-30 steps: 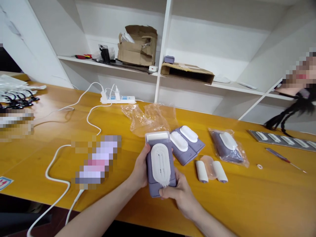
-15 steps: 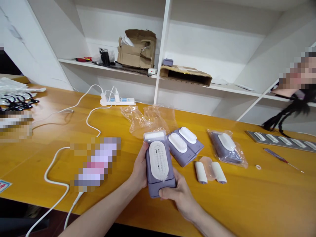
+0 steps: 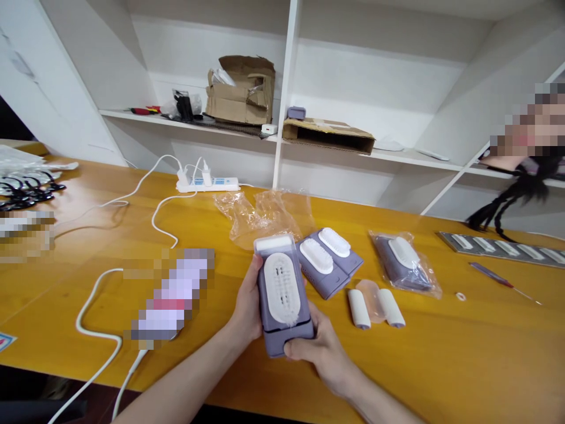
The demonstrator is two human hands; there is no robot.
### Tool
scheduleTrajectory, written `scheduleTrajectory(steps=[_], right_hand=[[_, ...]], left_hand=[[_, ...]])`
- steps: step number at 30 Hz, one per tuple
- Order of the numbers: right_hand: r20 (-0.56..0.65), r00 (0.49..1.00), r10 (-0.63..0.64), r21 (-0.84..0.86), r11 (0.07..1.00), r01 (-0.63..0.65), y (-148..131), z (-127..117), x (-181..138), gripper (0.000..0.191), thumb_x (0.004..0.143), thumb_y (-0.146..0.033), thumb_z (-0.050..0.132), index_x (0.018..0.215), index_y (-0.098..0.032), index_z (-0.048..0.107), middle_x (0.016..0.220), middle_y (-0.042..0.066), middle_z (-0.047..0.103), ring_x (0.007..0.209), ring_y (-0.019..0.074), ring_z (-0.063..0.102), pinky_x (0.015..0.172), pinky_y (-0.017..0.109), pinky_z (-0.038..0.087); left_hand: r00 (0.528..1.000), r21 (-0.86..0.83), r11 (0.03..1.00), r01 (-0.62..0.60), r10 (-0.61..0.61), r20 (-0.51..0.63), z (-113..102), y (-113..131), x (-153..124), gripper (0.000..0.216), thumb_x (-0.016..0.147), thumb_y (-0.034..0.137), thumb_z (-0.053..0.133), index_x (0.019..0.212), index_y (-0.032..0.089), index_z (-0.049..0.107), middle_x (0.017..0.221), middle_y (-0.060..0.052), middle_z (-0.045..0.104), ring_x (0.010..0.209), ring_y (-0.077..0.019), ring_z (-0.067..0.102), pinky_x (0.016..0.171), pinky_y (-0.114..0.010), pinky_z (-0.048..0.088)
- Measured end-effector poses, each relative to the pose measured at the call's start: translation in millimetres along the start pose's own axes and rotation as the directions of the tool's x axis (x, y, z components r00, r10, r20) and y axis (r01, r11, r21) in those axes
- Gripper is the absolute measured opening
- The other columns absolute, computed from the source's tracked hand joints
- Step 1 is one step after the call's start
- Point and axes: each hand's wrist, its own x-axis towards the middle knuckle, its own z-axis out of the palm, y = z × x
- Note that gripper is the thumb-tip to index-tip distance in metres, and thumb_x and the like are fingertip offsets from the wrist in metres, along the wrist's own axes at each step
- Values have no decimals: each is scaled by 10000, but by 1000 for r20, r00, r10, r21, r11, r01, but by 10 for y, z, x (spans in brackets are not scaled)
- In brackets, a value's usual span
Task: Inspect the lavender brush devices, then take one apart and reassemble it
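Between my two hands is a purple case with a white oval bristle brush [image 3: 283, 287] on its face and a clear cover at its upper end, a white part showing under it. My left hand [image 3: 248, 300] grips the case's left side, with the fingers behind it hidden. My right hand [image 3: 321, 347] holds the lower end, thumb pressed on the button-like spot of the purple end piece [image 3: 278, 343]. A thin dark gap runs between that end piece and the body. Two similar purple brush cases [image 3: 329, 280] lie just behind, partly covered by the held one.
Right of my hands lie two white rollers [image 3: 359, 308], a bagged purple case [image 3: 404, 259], a small white ring [image 3: 460, 296], a screwdriver [image 3: 498, 280] and a grey strip [image 3: 503, 247]. Behind are clear plastic film [image 3: 260, 215] and a power strip [image 3: 212, 184]. A blurred phone-like screen [image 3: 174, 297] with a white cable lies left.
The end piece under my right thumb has slid slightly away from the case body, and a dark gap now shows between them. The view has shifted a little.
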Motion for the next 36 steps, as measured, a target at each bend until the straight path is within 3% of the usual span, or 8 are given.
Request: scheduleTrajectory(steps=[12, 20, 24, 26, 29, 32, 36], right_hand=[[64, 996, 61, 64, 996, -65, 27, -22, 60, 274, 486, -124, 744, 740, -131, 642, 593, -4, 664, 502, 138, 569, 534, 271, 468], [119, 977, 178, 1, 984, -180, 11, -51, 42, 212, 532, -139, 722, 723, -121, 633, 596, 15, 680, 470, 156, 636, 437, 207, 349], [79, 994, 71, 10, 997, -72, -59, 18, 34, 159, 522, -148, 697, 672, -130, 649, 576, 11, 666, 489, 153, 583, 500, 260, 424], [43, 999, 3, -29, 1000, -2, -95, 34, 35, 133, 522, -132, 681, 652, -134, 653, 564, 0, 644, 513, 142, 544, 528, 263, 417], [-75, 994, -85, -146, 987, 73, -124, 10, 40, 123, 513, -99, 679, 610, -148, 622, 532, -36, 582, 506, 110, 456, 510, 235, 354], [-131, 984, -122, -221, 971, 91, -118, -23, 40, 123, 526, -112, 680, 605, -160, 600, 539, -44, 557, 520, 112, 429, 512, 236, 335], [-43, 997, -69, -218, 974, 58, -86, -13, 29, 138, 520, -91, 669, 598, -169, 584, 540, -57, 528, 512, 103, 395, 505, 229, 319]], left_hand=[[992, 38, 993, -114, 111, 58, -37, -24, -12, 681, 743, 667, 450, 983, 75, 687, 869, -168, 721, 742, -275, 674, 647, -356, 531], [995, 50, 997, -66, 62, 82, -71, -44, -24, 703, 721, 693, 449, 985, 90, 695, 844, -152, 727, 752, -281, 676, 663, -364, 524], [991, 48, 994, -99, 94, 93, -52, -26, -2, 692, 737, 682, 439, 1000, 91, 684, 951, -152, 711, 863, -300, 659, 737, -382, 514], [988, 78, 985, -156, 156, 0, -38, -17, 11, 602, 736, 644, 492, 956, 118, 687, 939, -121, 711, 873, -281, 650, 761, -368, 504], [933, 165, 930, -328, 346, -98, -22, -9, 27, 443, 740, 560, 573, 981, 199, 661, 905, -35, 704, 870, -219, 638, 777, -310, 485], [897, 200, 884, -423, 440, -45, -16, -1, 40, 418, 771, 531, 559, 1063, 239, 624, 965, -13, 692, 924, -201, 621, 796, -286, 469], [970, 125, 963, -240, 243, -10, -21, 40, 38, 521, 776, 586, 497, 966, 135, 675, 913, -92, 714, 872, -250, 649, 786, -327, 487]])
